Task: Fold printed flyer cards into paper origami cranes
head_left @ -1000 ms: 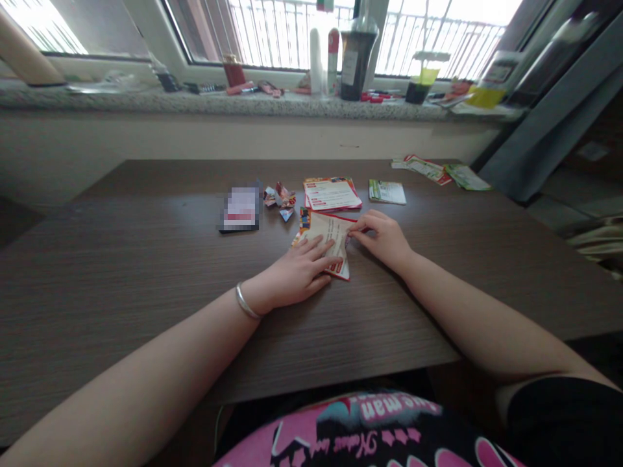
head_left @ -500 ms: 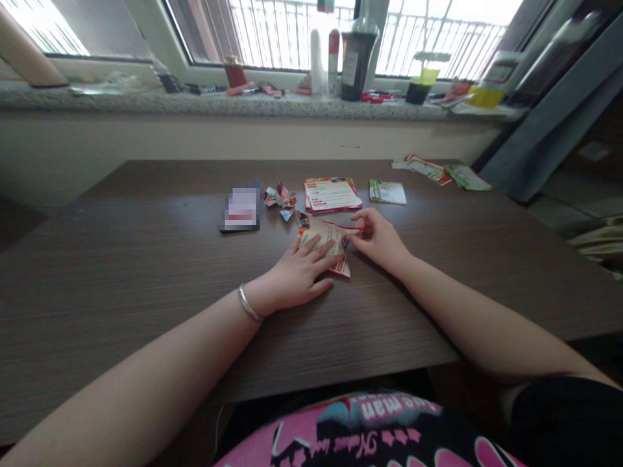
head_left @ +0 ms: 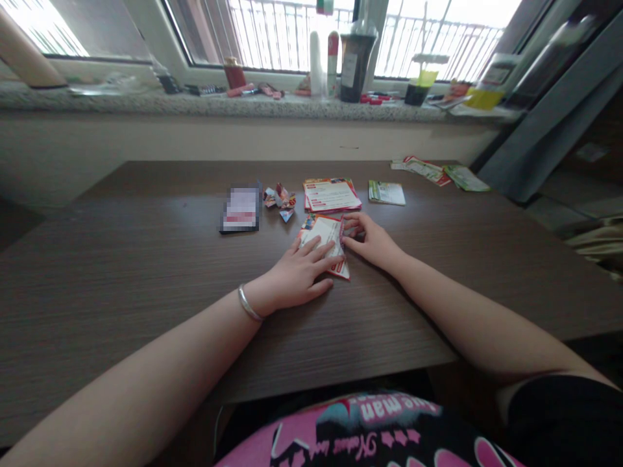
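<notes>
A printed sheet of paper (head_left: 325, 228) with red and orange borders lies on the table in front of me. My left hand (head_left: 300, 274) rests flat on it with the fingers spread, and a silver bangle circles that wrist. At the sheet's right side, my right hand (head_left: 370, 239) pinches the turned-up edge between thumb and fingers. Just behind the sheet is a stack of similar printed sheets (head_left: 333, 194). A folded paper piece (head_left: 280, 201), multicoloured and pointed, sits to the left of that stack.
A dark-edged object with a blurred face (head_left: 241, 209) lies left on the wooden table (head_left: 146, 272). Right of the stack is a small pile of green-and-white cards (head_left: 386, 192). More leaflets (head_left: 433, 171) lie at the back right. Bottles and small items line the windowsill (head_left: 292, 107).
My right hand has moved slightly left and drawn the sheet's far right corner inward, so its edge now folds up. The left hand has stayed in place.
</notes>
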Demonstrator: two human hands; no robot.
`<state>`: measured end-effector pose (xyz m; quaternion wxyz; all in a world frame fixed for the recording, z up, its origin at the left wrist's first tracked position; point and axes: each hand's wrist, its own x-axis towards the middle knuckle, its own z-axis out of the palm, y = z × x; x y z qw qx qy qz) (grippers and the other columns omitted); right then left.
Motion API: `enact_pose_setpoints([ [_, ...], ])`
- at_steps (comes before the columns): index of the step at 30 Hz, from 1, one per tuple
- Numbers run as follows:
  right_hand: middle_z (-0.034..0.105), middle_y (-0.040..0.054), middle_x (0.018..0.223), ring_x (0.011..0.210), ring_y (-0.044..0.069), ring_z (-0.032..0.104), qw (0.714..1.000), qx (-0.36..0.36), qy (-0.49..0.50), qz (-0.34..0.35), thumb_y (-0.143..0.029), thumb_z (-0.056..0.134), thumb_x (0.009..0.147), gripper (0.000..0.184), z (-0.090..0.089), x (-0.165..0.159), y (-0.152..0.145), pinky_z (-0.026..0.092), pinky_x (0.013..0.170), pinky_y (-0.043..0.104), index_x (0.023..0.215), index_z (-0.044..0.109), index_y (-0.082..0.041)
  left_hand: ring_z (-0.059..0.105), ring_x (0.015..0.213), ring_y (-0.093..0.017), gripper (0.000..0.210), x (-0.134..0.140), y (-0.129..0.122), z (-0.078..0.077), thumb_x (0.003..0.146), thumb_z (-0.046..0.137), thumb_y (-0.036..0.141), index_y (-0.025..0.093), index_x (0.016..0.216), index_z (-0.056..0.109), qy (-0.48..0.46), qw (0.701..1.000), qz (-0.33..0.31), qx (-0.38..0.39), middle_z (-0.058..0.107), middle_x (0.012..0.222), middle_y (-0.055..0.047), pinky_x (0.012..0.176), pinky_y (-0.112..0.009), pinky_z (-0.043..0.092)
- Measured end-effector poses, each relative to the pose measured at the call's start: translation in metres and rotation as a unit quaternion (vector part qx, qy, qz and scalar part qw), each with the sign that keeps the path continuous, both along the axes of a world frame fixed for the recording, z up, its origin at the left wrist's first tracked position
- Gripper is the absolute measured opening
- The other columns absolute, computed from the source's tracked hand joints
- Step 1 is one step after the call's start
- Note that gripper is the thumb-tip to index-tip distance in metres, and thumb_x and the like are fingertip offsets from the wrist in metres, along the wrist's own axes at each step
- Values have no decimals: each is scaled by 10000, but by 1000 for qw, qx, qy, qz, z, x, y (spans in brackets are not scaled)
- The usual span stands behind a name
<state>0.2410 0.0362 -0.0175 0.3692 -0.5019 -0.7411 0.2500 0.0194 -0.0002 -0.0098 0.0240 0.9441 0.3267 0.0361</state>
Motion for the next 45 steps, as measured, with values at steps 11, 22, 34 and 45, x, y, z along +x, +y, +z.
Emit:
enact_pose_setpoints([
  [11,639,137,1208,1026,246,614,999,15,-28,-16,-368,658,797,557,-4,0,13,476,946,434,1294,539,-147,228,1450,-331,499,2,-3,2,956,417,420,313,1444,407,-3,1000,-19,6,322,1564,-57,1170,-584,123],
  [22,639,85,1053,845,195,586,999,11,-29,21,-369,729,706,453,-1,11,11,505,796,372,1084,572,-175,238,1449,-327,511,0,-3,4,956,424,439,326,1453,395,-4,1000,-11,0,296,1577,-44,1176,-571,130],
  [34,678,50,962,816,184,594,999,3,-31,-17,-372,657,791,362,0,8,13,487,785,353,1101,625,-188,251,1441,-324,509,-1,-3,1,952,417,453,326,1445,405,-17,1000,-15,1,340,1556,-45,1175,-570,128],
  [45,663,44,920,742,177,585,998,-18,-2,-55,-374,705,744,357,-2,11,14,487,726,353,1029,602,-186,242,1443,-331,521,0,-2,-1,955,403,468,306,1450,396,-10,1000,-8,0,335,1559,-50,1168,-568,144],
])
